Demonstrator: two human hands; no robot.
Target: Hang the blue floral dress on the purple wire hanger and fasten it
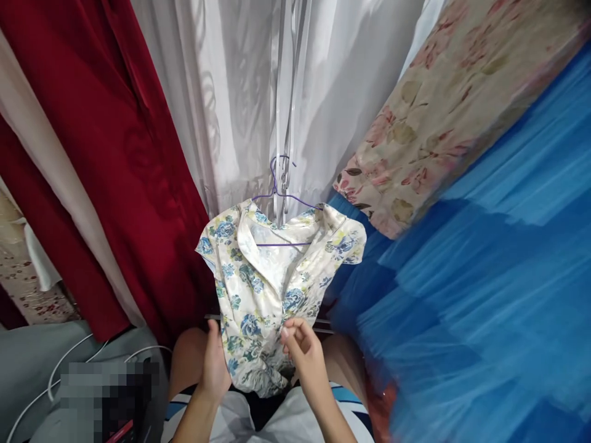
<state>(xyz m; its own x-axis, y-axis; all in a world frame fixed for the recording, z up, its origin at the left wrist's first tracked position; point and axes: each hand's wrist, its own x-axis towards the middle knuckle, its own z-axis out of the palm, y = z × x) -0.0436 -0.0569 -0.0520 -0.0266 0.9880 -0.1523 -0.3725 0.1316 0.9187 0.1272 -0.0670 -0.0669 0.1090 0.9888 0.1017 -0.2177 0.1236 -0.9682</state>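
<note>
1. A flowery shirt (263,277) hangs in the middle, just above the person's lap. It is white with blue and yellow flowers.
2. The shirt sits on a thin purple hanger (282,244). The hook of the hanger goes up beside some long white straps (289,92).
3. The left hand (215,363) is at the left bottom edge of the shirt. Its fingers (213,329) wrap around the edge and hold the cloth.
4. The right hand (302,351) is at the front of the shirt, low down. Its fingers (293,335) are curled in tight and pinch a bit of the cloth.
5. The two hands are near each other, with the bottom of the shirt between them.
6. Behind the shirt hangs a white curtain (221,92). To the left of it hangs a dark red curtain (115,154).
7. On the right is a big pile of blue net cloth (484,277). Above it lies a cream cloth with pink flowers (443,104).
8. At the bottom left, white cables (69,363) run over a grey cloth (28,357).
</note>
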